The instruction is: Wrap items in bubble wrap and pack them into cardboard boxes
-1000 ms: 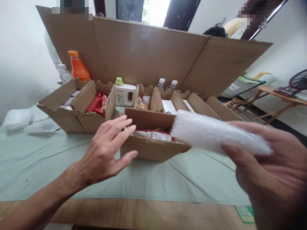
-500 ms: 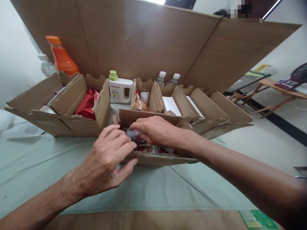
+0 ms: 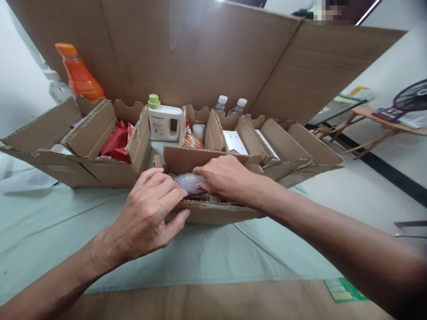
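Observation:
A small open cardboard box (image 3: pixel 213 214) stands on the cloth in front of me. My left hand (image 3: pixel 151 206) grips its left front corner, with the fingers over the rim and the thumb outside the front wall. Inside the box lies a bundle (image 3: pixel 190 182) in clear bubble wrap. My right hand (image 3: pixel 227 178) reaches in from the right, fingers bent and thumb pressed to the bundle's right end. The tips of my left fingers are close by its left end. Reddish wrapped items show partly beneath it, and what is inside the wrap cannot be made out.
Behind stand cardboard compartments (image 3: pixel 83 171) holding a red packet (image 3: pixel 116 142), bread-like sticks (image 3: pixel 193 141) and a white box (image 3: pixel 234 142). A white jug (image 3: pixel 165 122) with a green cap, an orange bottle (image 3: pixel 80 75) and clear bottles (image 3: pixel 238 106) stand before a tall cardboard panel (image 3: pixel 200 53).
The bubble-wrapped bundle shows more fully now, and my right hand has shifted slightly right along it. My left hand keeps its place at the box. The whole view has moved a little.

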The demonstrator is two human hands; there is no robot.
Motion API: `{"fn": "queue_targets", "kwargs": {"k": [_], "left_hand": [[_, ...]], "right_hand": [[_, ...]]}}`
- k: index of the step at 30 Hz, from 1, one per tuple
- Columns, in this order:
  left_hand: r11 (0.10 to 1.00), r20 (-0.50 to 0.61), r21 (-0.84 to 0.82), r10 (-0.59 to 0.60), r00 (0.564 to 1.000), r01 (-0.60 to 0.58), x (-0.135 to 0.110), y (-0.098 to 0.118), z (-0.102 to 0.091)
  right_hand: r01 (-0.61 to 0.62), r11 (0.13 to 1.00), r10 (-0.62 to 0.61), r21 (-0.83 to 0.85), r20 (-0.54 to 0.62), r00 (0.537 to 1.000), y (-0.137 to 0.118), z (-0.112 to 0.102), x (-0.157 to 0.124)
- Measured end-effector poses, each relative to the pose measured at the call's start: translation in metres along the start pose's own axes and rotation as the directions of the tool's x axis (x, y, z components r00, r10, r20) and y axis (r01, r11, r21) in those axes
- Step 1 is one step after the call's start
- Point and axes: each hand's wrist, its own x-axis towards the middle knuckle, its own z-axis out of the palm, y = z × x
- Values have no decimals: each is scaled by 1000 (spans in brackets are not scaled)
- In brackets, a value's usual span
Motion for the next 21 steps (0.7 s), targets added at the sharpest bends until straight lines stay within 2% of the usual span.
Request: {"fn": "queue_targets", "kwargs": {"k": [3, 5, 7, 10, 12, 13, 15, 16, 17, 18, 19, 20, 21], "left_hand": [[1000, -5, -4, 4, 1000, -4, 0, 0, 0], [1000, -9, -6, 0, 1000, 0, 0, -1, 0], [1000, -11, -4, -1, 1000, 1, -1, -1, 1], [1000, -1, 5, 5, 1000, -5, 1, -2, 2], [1000, 7, 0, 7, 1000, -7, 3, -3, 2], [1000, 1, -4, 2, 1000, -2, 3, -3, 1], [1000, -57, -2, -15, 998, 14, -2, -4, -3], [999, -105, -3, -38, 994, 38, -7, -4, -5], [997, -156, -13, -83, 984, 82, -14, -5, -8], [988, -193, -44, -151, 970, 145, -23, -6, -9], [969, -204, -100, -241, 949, 224, -34, -6, -10], [933, -180, -177, -344, 922, 313, -46, -7, -9], [877, -121, -258, -446, 887, 405, -57, -8, -5]], "right_hand": [[-52, 991, 36, -121, -135, 990, -8, 2, 2], [-31, 986, 5, -161, -160, 987, -12, 1, 3], [12, 980, -34, -199, -108, 994, -14, -1, 6], [53, 977, -44, -208, 47, 998, -11, -7, 11], [31, 982, -7, -187, 130, 992, -4, -14, 10], [8, 987, 15, -163, 135, 991, -1, -18, 6], [-39, 997, 41, -71, 29, 999, 7, -27, -15], [-58, 998, 57, -4, -95, 994, 9, -30, -32], [-75, 995, 91, 71, -254, 963, 11, -31, -53], [-95, 984, 152, 152, -421, 894, 11, -28, -76], [-127, 963, 245, 240, -570, 784, 11, -22, -100], [-167, 927, 359, 335, -668, 651, 10, -11, -122], [-214, 872, 483, 440, -705, 519, 9, 4, -140]]}}
